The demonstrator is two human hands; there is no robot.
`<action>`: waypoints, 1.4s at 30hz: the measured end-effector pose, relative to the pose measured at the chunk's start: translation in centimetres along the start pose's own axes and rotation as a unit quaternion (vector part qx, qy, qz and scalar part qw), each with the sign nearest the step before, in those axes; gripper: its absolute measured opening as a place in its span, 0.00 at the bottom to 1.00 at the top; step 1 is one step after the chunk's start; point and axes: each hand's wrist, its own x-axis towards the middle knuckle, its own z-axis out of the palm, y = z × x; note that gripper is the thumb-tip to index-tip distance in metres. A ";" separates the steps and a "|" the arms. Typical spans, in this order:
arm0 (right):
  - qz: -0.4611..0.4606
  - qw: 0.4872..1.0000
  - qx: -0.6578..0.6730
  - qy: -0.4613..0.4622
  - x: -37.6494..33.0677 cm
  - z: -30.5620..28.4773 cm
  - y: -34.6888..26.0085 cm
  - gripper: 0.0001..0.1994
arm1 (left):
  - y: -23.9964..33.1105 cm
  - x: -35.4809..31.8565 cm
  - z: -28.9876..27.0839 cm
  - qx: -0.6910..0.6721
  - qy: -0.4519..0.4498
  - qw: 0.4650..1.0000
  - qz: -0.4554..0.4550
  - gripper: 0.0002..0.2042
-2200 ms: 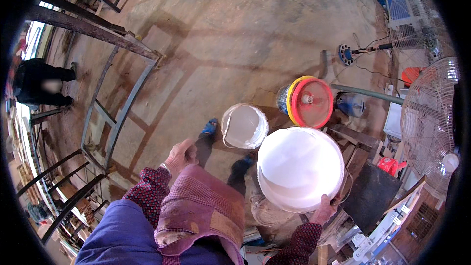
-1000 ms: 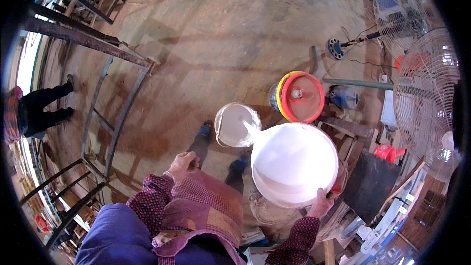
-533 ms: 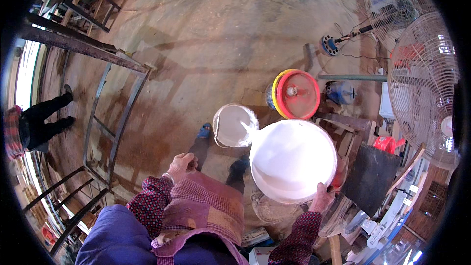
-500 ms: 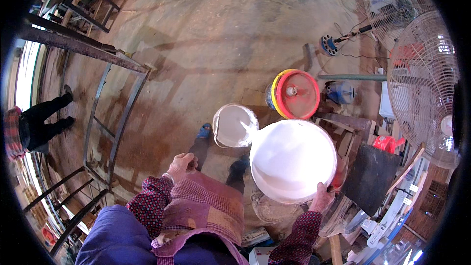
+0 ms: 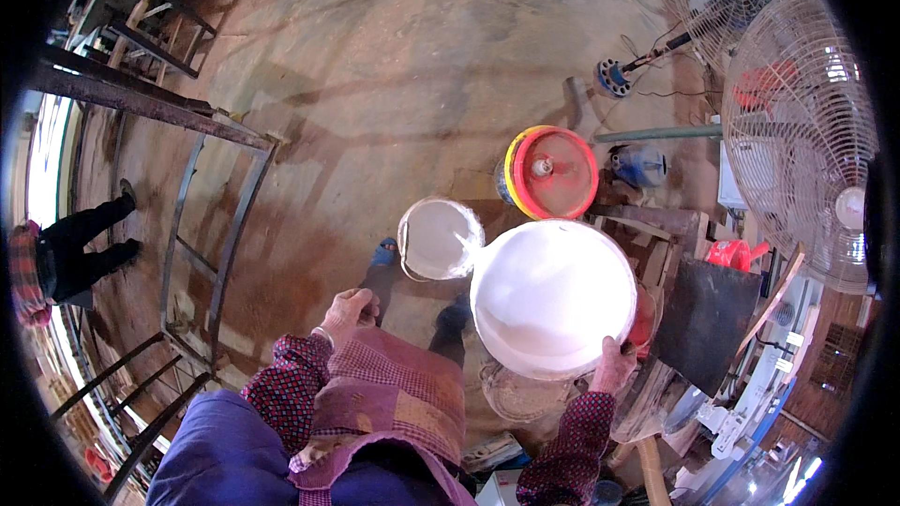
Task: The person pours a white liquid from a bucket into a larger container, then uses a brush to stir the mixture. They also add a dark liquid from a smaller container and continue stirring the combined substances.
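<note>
My right hand (image 5: pixel 614 365) grips the near right rim of a large white bucket (image 5: pixel 487 328), which holds pale white stuff. The bucket's far left edge meets a smaller white bucket (image 5: pixel 405 258), also with white stuff inside. Glare covers the spot where they meet, so I cannot tell whether anything flows there. Just above the checked, patched apron (image 5: pixel 403 370), my left hand (image 5: pixel 349 312) has its fingers curled closed. What it holds, if anything, is hidden.
Beyond the buckets stands a red and yellow pail (image 5: pixel 567 173) beside a blue container (image 5: pixel 639 167). Large fans (image 5: pixel 802 131) rise at right, near a dark board (image 5: pixel 705 323). A metal frame (image 5: pixel 234 225) stands left; another person (image 5: pixel 75 248) is at far left.
The whole view has shifted slightly, so the buckets, pail and fans sit a little further left and up. Both hands keep nearly the same pose, the right still on the large bucket's rim.
</note>
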 end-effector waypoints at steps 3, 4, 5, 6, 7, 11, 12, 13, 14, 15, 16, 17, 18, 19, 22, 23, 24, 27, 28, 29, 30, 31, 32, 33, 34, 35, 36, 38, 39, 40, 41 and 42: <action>0.002 0.999 -0.025 0.027 0.0 0.1 0.1 0.20 | 0.0 0.0 0.0 0.010 0.001 1.000 0.002 0.11; -0.003 0.999 -0.028 0.021 0.1 0.0 0.4 0.20 | 0.0 0.0 0.0 0.012 0.003 1.000 0.003 0.11; -0.009 0.999 -0.032 0.015 0.5 -0.2 0.8 0.20 | 0.1 0.0 0.0 0.013 0.002 1.000 0.001 0.11; -0.015 0.999 -0.037 0.011 0.9 -0.6 1.4 0.20 | 0.1 0.1 0.2 0.013 -0.003 1.000 -0.002 0.11; -0.016 0.999 -0.031 0.008 1.3 -0.8 2.1 0.20 | 0.2 0.1 0.3 0.013 -0.005 1.000 -0.004 0.11; -0.012 1.000 -0.012 -0.010 1.6 -1.0 2.9 0.20 | -0.1 0.2 0.4 0.029 0.008 1.000 0.002 0.13; -0.009 1.000 -0.007 -0.014 1.4 -0.8 2.7 0.19 | 0.0 0.1 0.4 0.033 0.009 0.999 0.004 0.13; -0.008 1.000 0.006 -0.008 1.3 -0.5 2.6 0.19 | 0.0 0.0 0.4 0.037 0.011 0.999 0.006 0.13; -0.007 1.000 0.019 -0.002 1.3 -0.2 2.4 0.18 | 0.2 0.0 0.4 0.040 0.012 0.999 0.006 0.13; -0.006 0.999 0.031 0.005 1.3 -0.1 2.3 0.17 | 0.3 -0.2 0.5 0.042 0.012 0.999 0.005 0.13; -0.016 1.000 0.019 0.000 1.3 -0.2 2.2 0.16 | 0.4 -0.2 0.5 0.044 0.012 0.999 0.004 0.13; -0.027 1.000 0.006 -0.004 1.3 -0.3 2.1 0.16 | 0.3 -0.1 0.5 0.038 0.012 0.999 0.003 0.13; -0.037 0.999 -0.006 -0.010 1.3 -0.2 2.0 0.16 | 0.2 0.0 0.4 0.031 0.012 0.999 0.002 0.13; -0.040 0.999 0.003 -0.006 1.3 -0.1 2.0 0.15 | 0.2 0.1 0.3 0.025 0.013 1.000 0.002 0.13; -0.042 0.999 0.020 0.000 1.1 0.2 1.6 0.15 | 0.4 0.1 0.2 0.024 0.012 1.000 0.006 0.13; -0.038 0.999 0.022 -0.003 1.0 0.2 1.3 0.15 | 0.4 0.0 0.1 0.023 0.007 1.000 0.006 0.12; -0.034 0.999 0.024 -0.007 0.8 0.3 0.9 0.15 | 0.6 0.0 -0.1 0.022 0.002 1.000 0.006 0.12; -0.038 0.999 0.021 -0.003 0.4 0.5 0.2 0.16 | 0.7 0.1 -0.3 0.021 0.001 1.000 0.006 0.11; -0.038 0.999 0.007 -0.001 0.8 0.3 0.7 0.16 | 0.6 0.2 -0.2 0.021 0.001 1.000 0.003 0.11; -0.038 0.999 -0.006 0.001 1.3 0.0 1.5 0.16 | 0.5 0.4 -0.1 0.022 -0.002 1.000 0.003 0.11; -0.039 0.999 -0.016 0.002 1.5 0.0 1.5 0.16 | 0.6 0.3 -0.2 0.022 -0.004 1.000 0.005 0.11; -0.038 0.999 -0.022 -0.002 1.5 0.0 1.6 0.16 | 0.6 0.3 -0.2 0.023 -0.006 1.000 0.008 0.11; -0.036 0.999 -0.029 -0.006 1.6 -0.1 1.6 0.17 | 0.6 0.2 -0.1 0.023 -0.002 1.000 0.010 0.12; -0.034 0.999 -0.035 -0.010 1.4 0.0 1.3 0.17 | 0.7 0.2 -0.1 0.023 0.002 1.000 0.011 0.12; -0.028 0.999 -0.027 -0.008 1.2 0.1 1.1 0.17 | 0.7 0.1 0.0 0.024 0.006 1.000 0.013 0.12; -0.021 1.000 -0.020 -0.005 1.0 0.3 0.8 0.17 | 0.7 0.0 0.1 0.025 0.006 1.000 0.012 0.12; -0.015 1.000 -0.012 -0.001 0.7 0.3 0.5 0.17 | 1.1 -0.3 0.3 0.026 0.004 1.000 0.012 0.12; -0.011 0.999 -0.041 0.011 1.0 0.0 0.9 0.17 | 1.2 -0.4 0.7 0.022 0.002 1.000 0.011 0.12; -0.009 0.998 -0.054 0.014 1.0 0.1 0.7 0.17 | 1.1 -0.4 0.6 0.016 0.004 1.000 0.012 0.13; -0.010 0.998 -0.054 0.010 0.8 0.2 0.5 0.16 | 1.1 -0.4 0.6 0.011 0.007 1.000 0.012 0.13; -0.011 0.998 -0.054 0.007 0.7 0.2 0.4 0.16 | 1.1 -0.4 0.5 0.015 0.007 1.000 0.013 0.13; -0.013 0.998 -0.055 0.004 0.5 0.2 0.1 0.16 | 1.1 -0.4 0.5 0.019 0.006 1.000 0.014 0.13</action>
